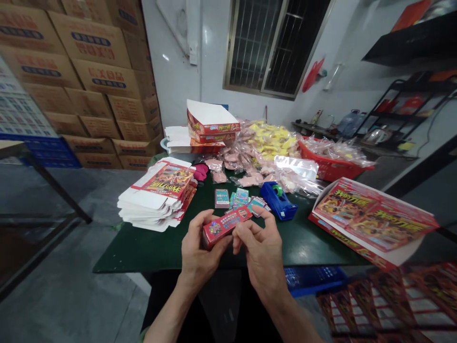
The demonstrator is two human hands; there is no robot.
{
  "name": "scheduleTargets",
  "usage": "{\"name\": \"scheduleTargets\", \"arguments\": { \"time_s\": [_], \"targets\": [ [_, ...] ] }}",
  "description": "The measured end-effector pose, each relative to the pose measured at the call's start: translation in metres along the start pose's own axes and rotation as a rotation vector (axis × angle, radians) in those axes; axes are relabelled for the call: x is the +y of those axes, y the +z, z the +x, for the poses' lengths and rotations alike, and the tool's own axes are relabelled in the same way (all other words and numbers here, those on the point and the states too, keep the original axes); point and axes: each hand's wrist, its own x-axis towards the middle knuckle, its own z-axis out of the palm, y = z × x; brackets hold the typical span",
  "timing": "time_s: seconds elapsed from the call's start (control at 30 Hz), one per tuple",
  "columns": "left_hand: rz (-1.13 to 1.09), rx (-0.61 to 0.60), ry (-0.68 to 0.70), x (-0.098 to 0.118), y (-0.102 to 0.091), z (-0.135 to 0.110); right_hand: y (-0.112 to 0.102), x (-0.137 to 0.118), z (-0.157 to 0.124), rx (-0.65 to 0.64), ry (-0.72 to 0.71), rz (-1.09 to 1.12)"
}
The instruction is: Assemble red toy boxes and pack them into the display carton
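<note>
A small red printed box [225,225] is held above the near edge of the green table. Its left end rests in my left hand [200,252], with the fingers and thumb wrapped around it. My right hand [262,247] is at the other end, its thumb and fingertips pinched against the box's front side; the outer fingers curve behind it. Just beyond the hands lie a stack of teal cards [222,198] and a loose spread of similar cards [241,196]. To their right stands a blue tape dispenser [280,202] with a green roll.
Flattened printed cartons [153,200] are piled on the left. A large open display box [371,219] sits at the right edge. Pink and yellow bagged pieces [266,143] heap at the back, beside a red basket [321,164]. Brown cartons [103,76] stack against the wall.
</note>
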Motion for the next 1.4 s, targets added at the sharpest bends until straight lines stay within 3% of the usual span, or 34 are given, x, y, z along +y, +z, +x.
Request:
{"name": "scheduleTargets", "arguments": {
  "time_s": [0.27, 0.57, 1.0, 1.4],
  "targets": [
    [0.173, 0.046, 0.132, 0.006, -0.007, 0.004, -0.009, 0.006, 0.000, -0.118, 0.026, 0.005],
    [0.147, 0.029, 0.193, 0.007, -0.009, 0.006, -0.004, 0.001, 0.001, -0.087, 0.043, -0.032],
    [0.195, -0.221, 0.383, 0.016, -0.020, 0.021, 0.000, -0.004, 0.003, -0.016, 0.082, -0.199],
    [0.231, -0.363, 0.294, 0.028, -0.025, 0.031, -0.001, 0.001, 0.004, -0.005, -0.002, -0.267]
  ]
}}
